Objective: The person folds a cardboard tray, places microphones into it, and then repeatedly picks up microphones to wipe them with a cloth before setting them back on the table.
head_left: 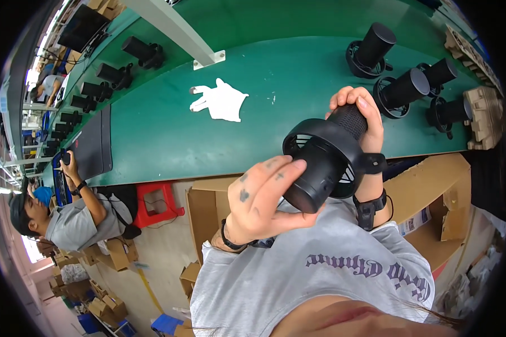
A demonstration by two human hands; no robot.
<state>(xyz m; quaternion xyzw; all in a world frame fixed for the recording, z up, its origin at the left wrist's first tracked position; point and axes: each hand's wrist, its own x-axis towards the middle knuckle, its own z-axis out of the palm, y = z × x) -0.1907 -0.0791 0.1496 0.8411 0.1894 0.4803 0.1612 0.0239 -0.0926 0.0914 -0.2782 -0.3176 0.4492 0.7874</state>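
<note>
Between my two hands is a black microphone (315, 170), tilted, with a round shock mount ring (326, 132) around its middle. My left hand (262, 197) is closed about the smooth lower body, thumb underneath and fingers on top. At the other end, my right hand (371, 121) wraps the mesh grille (348, 120). A bracket (372, 163) sticks out from the ring toward the right. Both hands hold the microphone above the near edge of the green bench (208, 151).
Several black microphones (405, 88) in ring mounts stand at the right, beside a moulded pulp tray (483, 117). A white glove (222, 101) lies mid-bench. More microphones (113, 74) line the left. A co-worker (78, 219) sits far left. Cardboard boxes (433, 191) and a red stool (154, 203) stand below.
</note>
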